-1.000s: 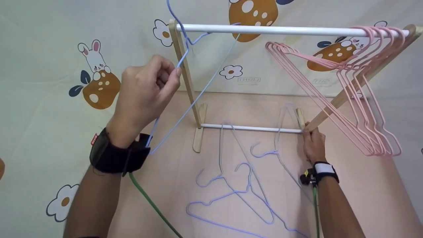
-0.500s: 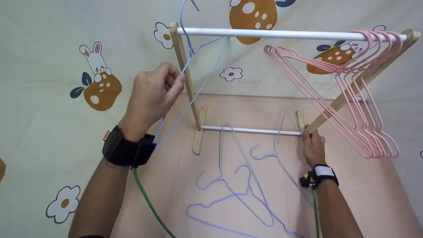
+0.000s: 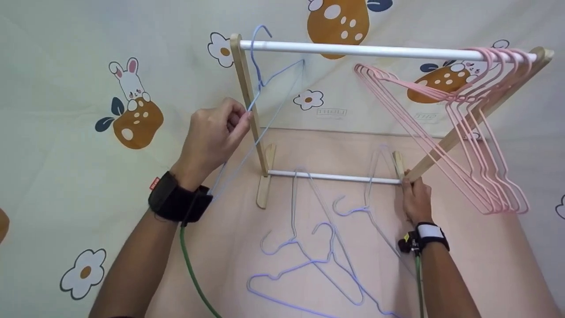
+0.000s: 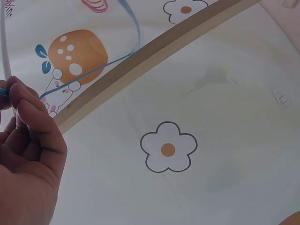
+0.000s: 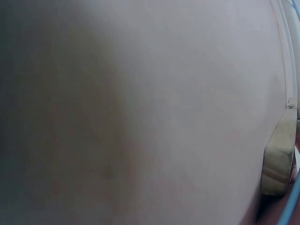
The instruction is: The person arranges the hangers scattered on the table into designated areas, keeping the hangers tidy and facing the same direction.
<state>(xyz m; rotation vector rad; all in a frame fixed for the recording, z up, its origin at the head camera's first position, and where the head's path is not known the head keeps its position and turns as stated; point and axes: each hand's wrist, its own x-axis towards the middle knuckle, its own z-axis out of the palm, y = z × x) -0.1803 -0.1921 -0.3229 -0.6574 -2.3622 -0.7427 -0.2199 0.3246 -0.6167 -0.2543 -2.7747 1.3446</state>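
Observation:
My left hand pinches one shoulder of a blue wire hanger between thumb and fingers. Its hook crosses the left end of the white top rail in the head view, the tip showing just above the rail. In the left wrist view the same hand has curled fingers, and the hanger wire runs past a wooden post. Low on the right, my right hand grips the clothes rack where upright and foot meet. The right wrist view catches only the wooden foot at its edge.
Several pink hangers hang bunched at the rail's right end. Blue hangers lie overlapping on the pinkish surface in front of the rack, one by the lower white bar. A printed cloth covers the back and left.
The left hand has come down and right with the blue hanger, its hook dropping from well above the rail to rail level. The right hand keeps its grip on the rack.

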